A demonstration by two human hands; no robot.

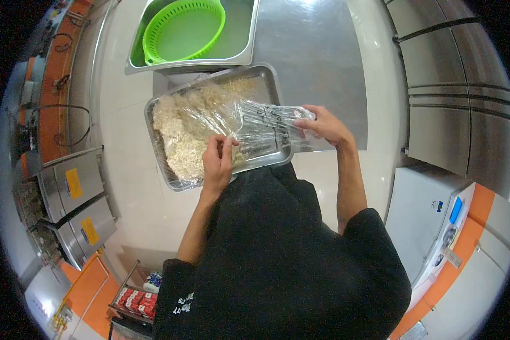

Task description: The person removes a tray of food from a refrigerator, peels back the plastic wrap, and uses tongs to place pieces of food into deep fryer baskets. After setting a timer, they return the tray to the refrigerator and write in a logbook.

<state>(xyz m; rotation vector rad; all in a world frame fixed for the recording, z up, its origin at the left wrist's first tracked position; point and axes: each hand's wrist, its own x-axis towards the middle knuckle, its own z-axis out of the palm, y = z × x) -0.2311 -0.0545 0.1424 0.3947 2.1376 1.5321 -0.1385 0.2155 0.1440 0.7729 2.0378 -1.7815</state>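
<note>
A metal tray (271, 79) in front of me holds a pale, crumbly, flaky food (181, 153), piled mostly on its left side. Clear plastic film (260, 127) with dark handwriting on it stretches across the tray and over part of the food. My right hand (327, 126) grips the gathered end of the film beyond the tray's right edge. At the tray's near side, my left hand (218, 161) pinches the film with fingertips together, close beside the food.
Behind the tray, a green colander (184, 31) sits in a metal basin (243, 34). The steel worktop (323, 62) extends to the right. Steel cabinets (436, 62) and a white chest-like appliance (422, 209) stand at right. Cooking equipment (73, 187) lines the left; red packages (139, 301) sit on a low rack.
</note>
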